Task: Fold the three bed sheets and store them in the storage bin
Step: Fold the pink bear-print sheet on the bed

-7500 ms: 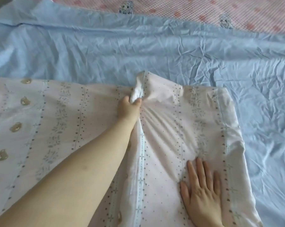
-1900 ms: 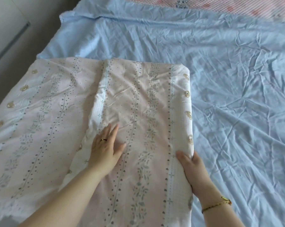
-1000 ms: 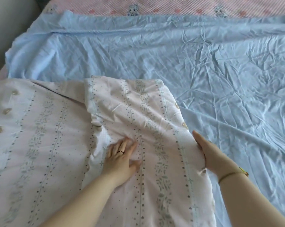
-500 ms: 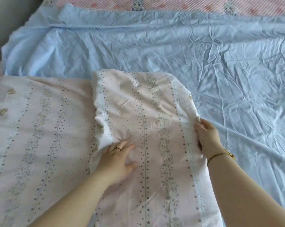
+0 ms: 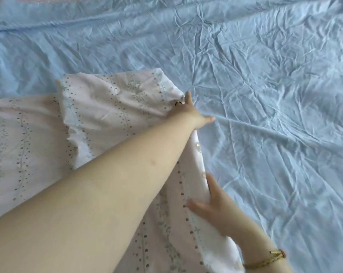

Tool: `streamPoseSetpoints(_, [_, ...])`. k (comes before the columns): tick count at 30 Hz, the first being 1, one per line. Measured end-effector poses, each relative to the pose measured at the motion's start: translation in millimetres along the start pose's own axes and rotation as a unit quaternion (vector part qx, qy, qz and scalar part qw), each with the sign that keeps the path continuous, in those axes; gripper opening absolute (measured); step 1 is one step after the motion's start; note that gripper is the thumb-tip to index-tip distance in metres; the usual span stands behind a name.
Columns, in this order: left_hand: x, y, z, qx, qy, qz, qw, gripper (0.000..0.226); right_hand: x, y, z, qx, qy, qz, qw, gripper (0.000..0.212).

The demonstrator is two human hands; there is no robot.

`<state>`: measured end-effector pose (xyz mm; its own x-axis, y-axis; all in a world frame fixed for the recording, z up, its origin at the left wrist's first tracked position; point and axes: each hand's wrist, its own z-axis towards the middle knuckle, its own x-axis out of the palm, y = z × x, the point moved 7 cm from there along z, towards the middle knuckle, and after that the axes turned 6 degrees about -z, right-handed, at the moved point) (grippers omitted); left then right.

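Patterned sheet (image 5: 99, 107): pale pink with dotted and floral stripes, partly folded. It lies on the blue sheet (image 5: 265, 95) and fills the view from 9 o'clock round to 6 o'clock. A doubled-over panel sits on top, its far end bunched and slightly raised.

Blue sheet: spread flat and heavily creased, covering the view from 10 o'clock through 12 to 4 o'clock.

Left hand (image 5: 188, 113): reaches across to the panel's far right corner, near centre. One finger points straight toward 12 o'clock and the thumb is splayed toward 3 o'clock. The other fingers are hidden against the cloth. A ring (image 5: 178, 103) is visible.

Right hand (image 5: 212, 201): at 5 o'clock on the panel's right edge. The thumb lies on top and the fingers run along the outer side, pinching the fold between them. A gold bracelet (image 5: 265, 262) circles the wrist.
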<state>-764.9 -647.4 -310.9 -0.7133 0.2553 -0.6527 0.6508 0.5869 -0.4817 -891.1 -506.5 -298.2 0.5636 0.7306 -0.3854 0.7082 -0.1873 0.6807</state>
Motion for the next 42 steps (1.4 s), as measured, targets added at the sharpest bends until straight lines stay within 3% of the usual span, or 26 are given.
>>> streamPoseSetpoints(3, [8.6,7.1,5.2,0.003,-0.053,0.07,0.996,0.082,13.9,26.1,-16.3,-0.056,-0.012,-0.074,0.996,0.074])
streamPoseSetpoints(7, [-7.0,16.4,4.4,0.003,-0.066,0.125,0.99,0.065,19.9,36.6,-22.6,-0.068,-0.021,-0.067,0.995,0.077])
streamPoseSetpoints(11, [-64.6,31.3,-11.6,0.08,-0.094,-0.04,0.992,0.064,30.9,62.8,-27.0,-0.093,0.028,-0.03,0.995,0.077])
streamPoseSetpoints(15, [-126.3,70.8,-49.6,0.149,-0.172,-0.179,0.957,0.056,68.8,106.7,-28.3,-0.143,0.088,-0.052,0.984,0.08])
streamPoseSetpoints(21, [-220.3,205.6,-118.6,0.148,-0.293,-0.28,0.902,0.071,176.6,176.0,-49.7,-0.19,0.131,-0.087,0.969,0.074])
streamPoseSetpoints(25, [-281.0,307.9,-164.1,0.103,-0.356,-0.264,0.891,0.068,283.6,231.9,-49.2,-0.209,0.181,-0.092,0.957,0.063])
streamPoseSetpoints(30, [-334.6,435.2,-185.6,0.032,-0.376,-0.253,0.891,0.071,409.8,288.4,-33.5,-0.217,0.213,-0.125,0.944,0.079])
streamPoseSetpoints(33, [-329.0,511.1,-181.1,-0.062,-0.335,-0.274,0.899,0.072,467.5,292.0,-10.8,-0.134,0.274,-0.143,0.941,0.068])
streamPoseSetpoints(35, [-313.2,549.0,-177.4,-0.13,-0.301,-0.328,0.886,0.066,483.9,273.3,8.1,-0.084,0.276,-0.078,0.954,0.054])
streamPoseSetpoints(37, [-299.9,569.5,-165.8,-0.159,-0.264,-0.383,0.871,0.055,472.7,261.8,19.7,-0.143,0.221,-0.043,0.964,0.044])
streamPoseSetpoints(39, [-297.7,570.2,-147.9,-0.145,-0.241,-0.4,0.872,0.044,432.2,264.5,28.5,-0.242,0.038,-0.101,0.964,0.019])
streamPoseSetpoints(40, [-301.5,565.8,-138.5,-0.129,-0.242,-0.401,0.874,0.043,401.0,261.5,37.5,-0.247,-0.119,-0.101,0.956,0.021])
streamPoseSetpoints(41, [-307.5,560.9,-129.1,-0.115,-0.249,-0.393,0.878,0.046,369.1,252.4,36.5,-0.263,-0.214,-0.095,0.936,0.023])
streamPoseSetpoints(42, [-314.3,557.1,-117.8,-0.108,-0.256,-0.382,0.882,0.052,343.3,243.5,41.1,-0.25,-0.248,-0.065,0.934,0.022])
